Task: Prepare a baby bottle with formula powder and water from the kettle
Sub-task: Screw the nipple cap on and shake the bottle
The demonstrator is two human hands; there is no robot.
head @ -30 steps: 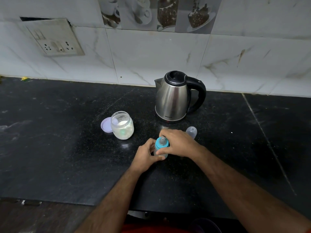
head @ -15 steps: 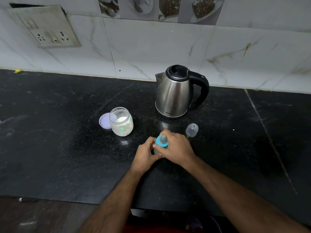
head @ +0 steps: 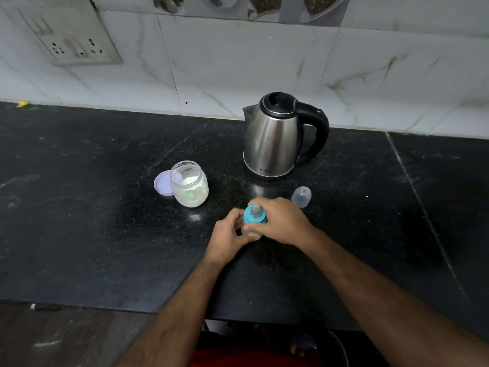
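A small baby bottle (head: 254, 214) with a blue collar and clear teat stands on the black counter (head: 92, 221). My left hand (head: 229, 238) grips its body from the left. My right hand (head: 281, 221) wraps round the blue collar from the right; most of the bottle is hidden by both hands. An open glass jar (head: 189, 187) of white formula powder stands to the left, its lilac lid (head: 162, 183) lying beside it. The steel kettle (head: 272, 137) with a black handle stands behind, lid shut. The clear bottle cap (head: 301, 196) lies right of my hands.
A tiled wall with a socket plate (head: 71, 35) rises behind the counter. The counter's front edge (head: 105, 307) runs below my forearms. A seam in the stone (head: 423, 207) runs down the right side.
The camera has tilted down and closer. Both hands stay on the bottle, with the fingers of my right hand shifted slightly round the blue collar.
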